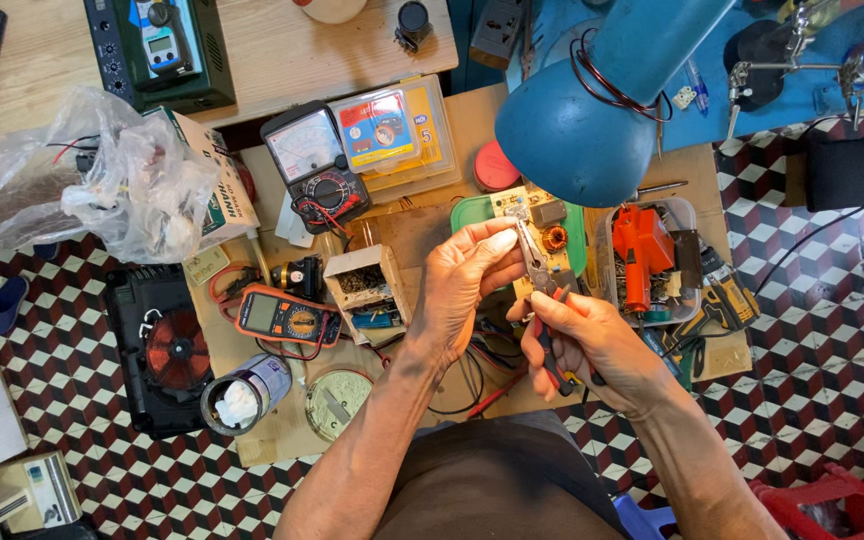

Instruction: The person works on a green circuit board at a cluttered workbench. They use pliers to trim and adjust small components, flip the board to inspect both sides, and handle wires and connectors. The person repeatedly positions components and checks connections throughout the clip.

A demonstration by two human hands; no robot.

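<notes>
Cluttered low workbench (252, 50) over checkered floor: right hand (592, 345) clenched on pliers (542, 290), left hand (462, 285) fingers pinching their tip just below blue lamp (592, 110); work looks mid-way, circuit board (537, 215) w/ coil open.

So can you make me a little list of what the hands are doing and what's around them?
left hand: fingers up by the pliers' tip, pinching something too small to tell
right hand: grips the red-handled pliers
under the hands: circuit board on a green tray
above: blue lamp
left side: orange meter, black dial meter, plastic bag
right side: orange tool in a clear tub
</notes>
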